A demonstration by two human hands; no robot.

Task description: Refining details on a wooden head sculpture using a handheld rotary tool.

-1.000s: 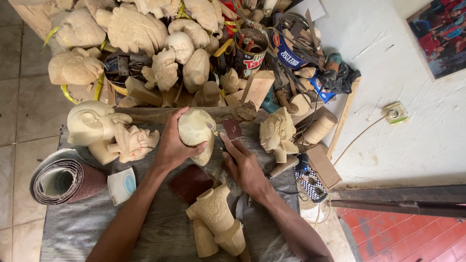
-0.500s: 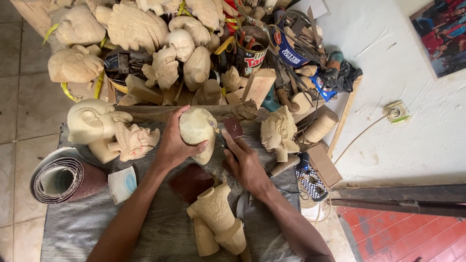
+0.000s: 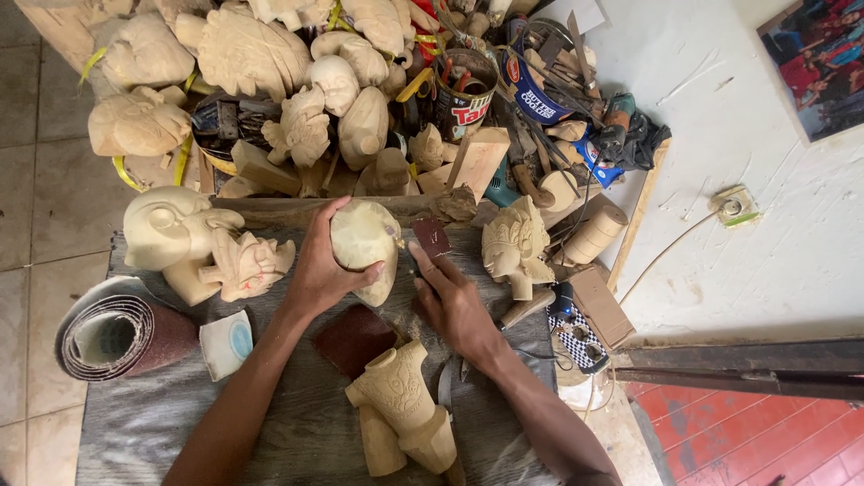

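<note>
- Left hand: fingers clenched around one rounded wooden carving.
- Right hand: fingers grasping one sandpaper piece.
- Bench: one sandpaper roll.

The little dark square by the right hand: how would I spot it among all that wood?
Start at the grey cloth covering the work surface. Find the rounded pale carving gripped by the left hand; just beside it, the right hand pinches a small sandpaper piece. It is flat and reddish-brown, where the neighbouring carvings are pale wood.
</note>
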